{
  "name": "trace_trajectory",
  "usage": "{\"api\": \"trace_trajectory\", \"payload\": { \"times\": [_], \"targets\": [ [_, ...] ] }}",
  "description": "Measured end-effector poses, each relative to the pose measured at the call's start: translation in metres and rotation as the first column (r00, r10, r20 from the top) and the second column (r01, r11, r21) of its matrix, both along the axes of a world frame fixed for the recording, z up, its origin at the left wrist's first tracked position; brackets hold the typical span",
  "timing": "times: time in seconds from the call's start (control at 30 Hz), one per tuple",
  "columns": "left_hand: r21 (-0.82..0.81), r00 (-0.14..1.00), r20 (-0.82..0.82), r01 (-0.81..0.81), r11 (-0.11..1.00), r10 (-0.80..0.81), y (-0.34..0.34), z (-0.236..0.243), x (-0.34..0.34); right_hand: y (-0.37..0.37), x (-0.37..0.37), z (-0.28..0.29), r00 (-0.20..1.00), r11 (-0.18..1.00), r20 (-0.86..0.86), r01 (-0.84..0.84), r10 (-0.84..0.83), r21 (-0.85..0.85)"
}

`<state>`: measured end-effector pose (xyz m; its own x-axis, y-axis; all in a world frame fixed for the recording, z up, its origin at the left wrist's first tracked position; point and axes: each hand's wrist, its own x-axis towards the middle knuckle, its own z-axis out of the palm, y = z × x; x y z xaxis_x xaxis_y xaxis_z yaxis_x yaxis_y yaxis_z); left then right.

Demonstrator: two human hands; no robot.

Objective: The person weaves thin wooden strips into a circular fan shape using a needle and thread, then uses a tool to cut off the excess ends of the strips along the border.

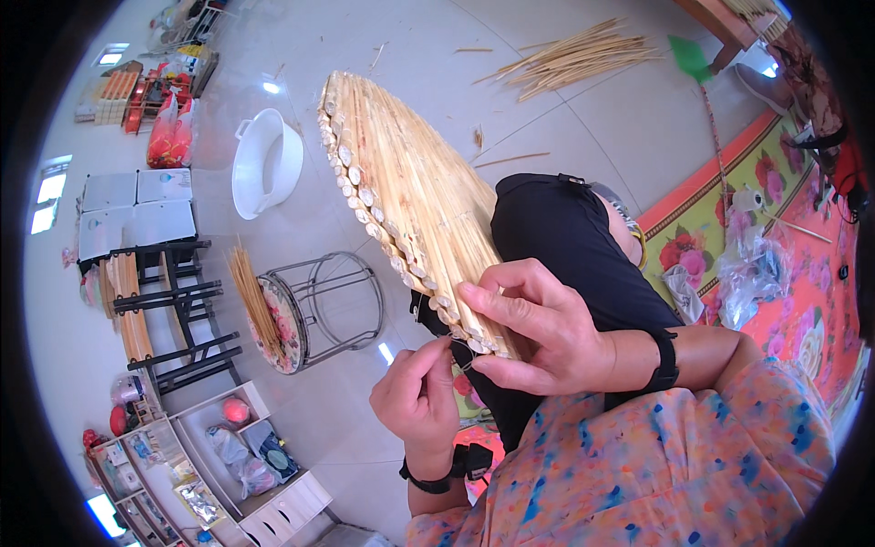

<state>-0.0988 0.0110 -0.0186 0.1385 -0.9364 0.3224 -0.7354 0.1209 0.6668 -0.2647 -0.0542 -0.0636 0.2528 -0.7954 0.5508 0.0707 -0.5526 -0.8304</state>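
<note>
A round woven frame of pale bamboo strips [410, 182] rests tilted on my lap, its rim lined with cut strip ends. My right hand [538, 324] grips the frame's near edge, thumb on top and fingers beneath. My left hand [417, 392] sits just left of that edge with thumb and forefinger pinched together on a thin thread or wire that runs to the rim. Both wrists wear black bands.
A white basin [266, 162] stands on the tiled floor beyond the frame. A metal stool [314, 310] lies on its side with bamboo sticks [248, 296] on it. More sticks [574, 59] lie farther off. A floral mat [775, 264] with plastic bags is on the right.
</note>
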Motion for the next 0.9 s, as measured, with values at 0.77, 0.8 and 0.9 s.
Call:
{"api": "trace_trajectory", "payload": {
  "times": [0.77, 0.8, 0.9],
  "targets": [
    [-0.118, 0.996, -0.075, -0.061, 0.991, 0.053, -0.006, -0.011, -0.009, 0.0, 0.003, -0.003, 0.998, 0.998, 0.057, -0.032, 0.029, 0.058],
    [-0.116, 0.994, -0.084, -0.075, 0.99, 0.065, -0.005, -0.011, -0.009, 0.001, 0.003, -0.002, 0.998, 0.998, 0.061, -0.037, 0.034, 0.058],
    [-0.122, 0.994, -0.087, -0.083, 0.989, 0.072, -0.006, -0.011, -0.009, 0.001, 0.003, -0.001, 0.998, 0.998, 0.054, -0.036, 0.033, 0.054]
  ]
}}
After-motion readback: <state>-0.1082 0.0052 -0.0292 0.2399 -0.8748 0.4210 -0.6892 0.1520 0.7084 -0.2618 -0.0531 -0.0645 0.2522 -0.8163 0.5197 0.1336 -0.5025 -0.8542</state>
